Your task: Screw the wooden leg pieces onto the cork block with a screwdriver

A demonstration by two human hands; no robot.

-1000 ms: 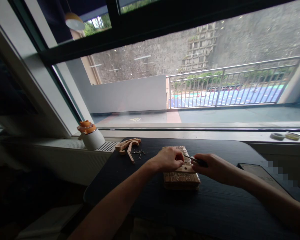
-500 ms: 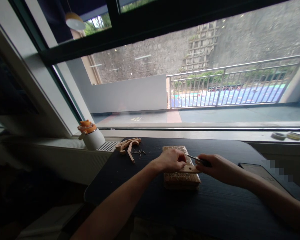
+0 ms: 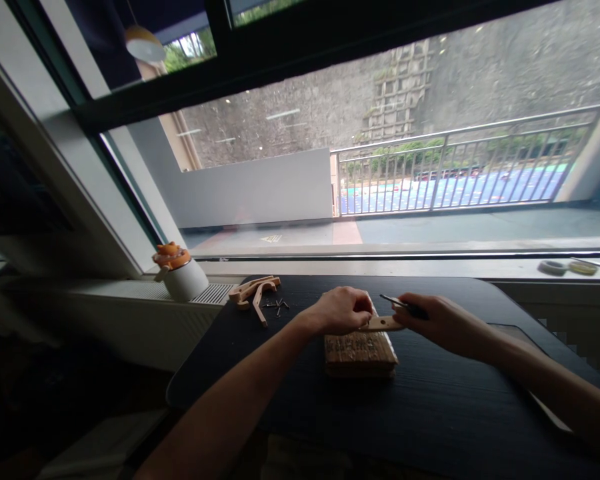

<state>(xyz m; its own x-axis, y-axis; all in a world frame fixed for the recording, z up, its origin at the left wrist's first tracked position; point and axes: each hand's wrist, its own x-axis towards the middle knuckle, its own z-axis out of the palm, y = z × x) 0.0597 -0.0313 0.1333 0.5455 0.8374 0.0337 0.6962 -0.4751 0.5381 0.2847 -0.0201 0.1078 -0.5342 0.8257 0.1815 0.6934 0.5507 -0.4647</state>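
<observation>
My left hand point(image 3: 343, 310) pinched the flat wooden piece point(image 3: 384, 325) down on the wood block point(image 3: 359, 352). Its long axis ran across toward my right hand point(image 3: 437, 323), which was closed around a slim screwdriver point(image 3: 399, 305) with its tip pointing left, just above the piece.

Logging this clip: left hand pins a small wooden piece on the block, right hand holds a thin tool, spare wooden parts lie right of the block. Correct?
No: the head view shows the spare wooden parts left of the block. The rest holds: left hand on the small wooden piece, right hand holding the thin tool.
</observation>
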